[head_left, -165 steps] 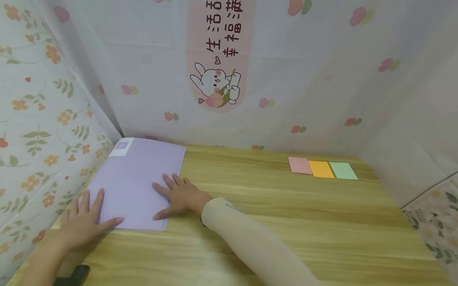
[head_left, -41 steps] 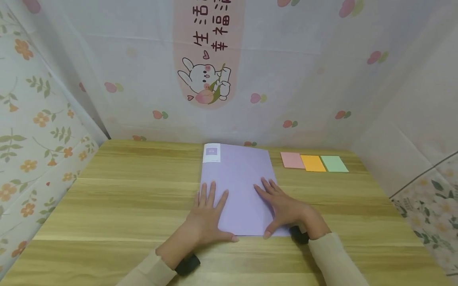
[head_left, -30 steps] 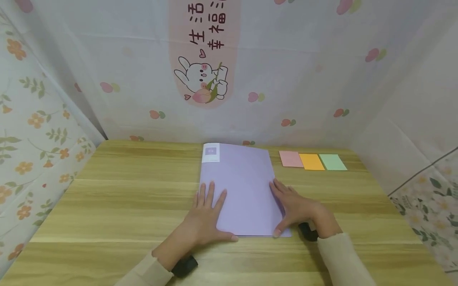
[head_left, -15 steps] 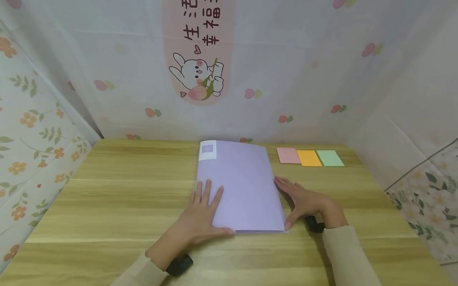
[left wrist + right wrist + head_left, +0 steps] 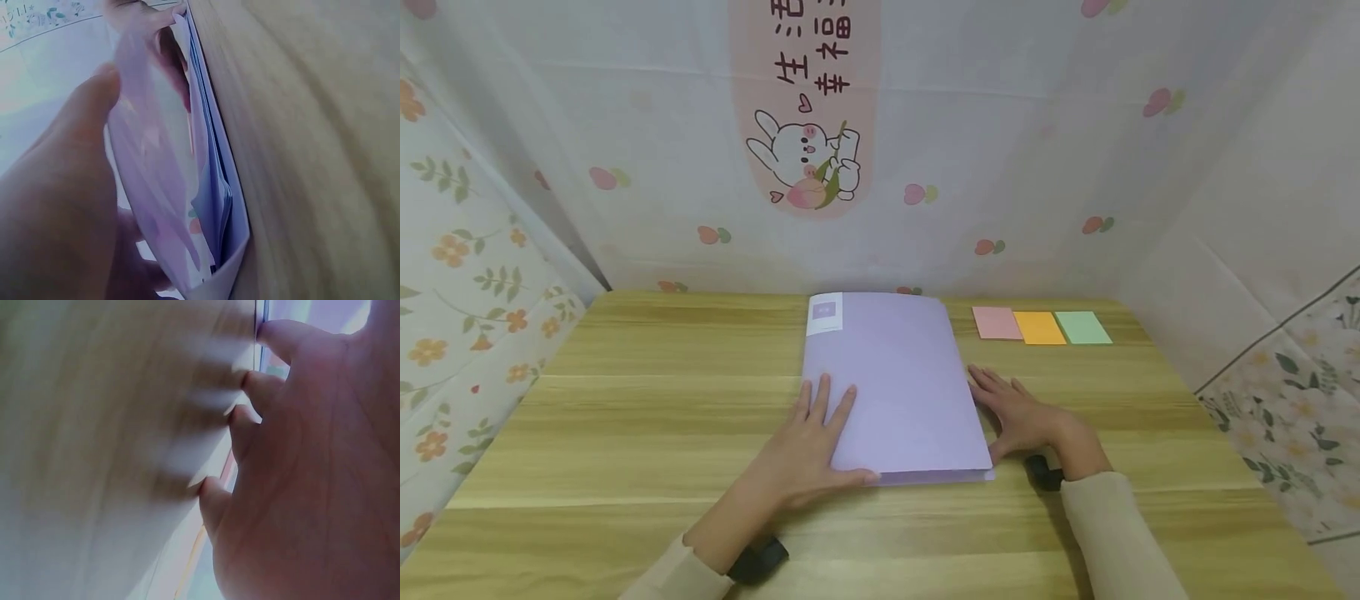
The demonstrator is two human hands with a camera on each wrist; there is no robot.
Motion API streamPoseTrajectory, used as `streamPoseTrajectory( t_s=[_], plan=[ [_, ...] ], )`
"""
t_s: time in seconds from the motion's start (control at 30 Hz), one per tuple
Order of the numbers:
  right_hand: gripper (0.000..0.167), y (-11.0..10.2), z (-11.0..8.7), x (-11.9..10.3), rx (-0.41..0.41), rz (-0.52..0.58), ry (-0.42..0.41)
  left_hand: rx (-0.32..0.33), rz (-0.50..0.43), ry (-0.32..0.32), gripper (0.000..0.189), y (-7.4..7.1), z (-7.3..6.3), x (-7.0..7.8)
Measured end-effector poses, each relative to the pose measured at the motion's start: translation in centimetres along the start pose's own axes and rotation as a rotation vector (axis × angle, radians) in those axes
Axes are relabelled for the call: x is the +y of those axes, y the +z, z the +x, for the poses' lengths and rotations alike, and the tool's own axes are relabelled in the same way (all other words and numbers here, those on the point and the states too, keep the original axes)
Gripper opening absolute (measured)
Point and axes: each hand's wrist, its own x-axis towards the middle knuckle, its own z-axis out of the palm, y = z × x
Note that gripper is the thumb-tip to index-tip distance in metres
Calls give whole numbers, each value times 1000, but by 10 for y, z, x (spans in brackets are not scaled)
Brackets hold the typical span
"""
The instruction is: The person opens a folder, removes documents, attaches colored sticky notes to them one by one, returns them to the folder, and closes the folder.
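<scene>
A lilac file folder (image 5: pixel 895 375) lies on the wooden table with a white label at its top left corner. Its front cover stands slightly raised along the near and right sides. Spread over the folder's lower left part, my left hand (image 5: pixel 801 454) has straight fingers, with the thumb along the near edge. At the right edge my right hand (image 5: pixel 1022 421) touches the cover, fingers slightly bent and thumb near the lower corner. In the left wrist view the gap under the cover shows inner sheets (image 5: pixel 215 194). The right wrist view has my right fingers (image 5: pixel 215 503) close to the tabletop.
Pink (image 5: pixel 997 322), orange (image 5: pixel 1040 327) and green sticky notes (image 5: pixel 1083 327) lie in a row beyond the folder's right side. A printed cloth (image 5: pixel 985 150) hangs behind the table (image 5: pixel 647 417), and more patterned cloth stands at both sides.
The folder came from the table's left side to the middle. Since then my right hand has moved off its top to the right edge, and the cover has lifted. My left hand stays on it.
</scene>
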Motion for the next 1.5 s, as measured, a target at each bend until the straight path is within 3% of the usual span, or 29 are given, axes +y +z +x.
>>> streamPoseTrajectory(
  t_s=[0.23,0.37,0.63,0.97,1.2,1.33,1.5],
  plan=[
    [130,1,3,0,15,-1,8,40,-30,-24,108,-6,-7,-5],
    [129,-1,3,0,-3,38,21,74,-19,-4,104,-9,-14,-9],
    [129,0,3,-1,-28,59,55,212,21,74,85,-13,-31,-15],
    [130,1,2,-1,-29,54,75,273,-32,79,68,-16,-49,-19],
    [132,2,3,-1,-34,56,107,340,31,88,57,-18,-56,-20],
    [133,2,4,-1,-42,53,123,402,31,45,52,-19,-61,-21],
    [132,2,4,-2,-43,50,120,366,-170,-147,16,-22,-69,-19]
  ],
)
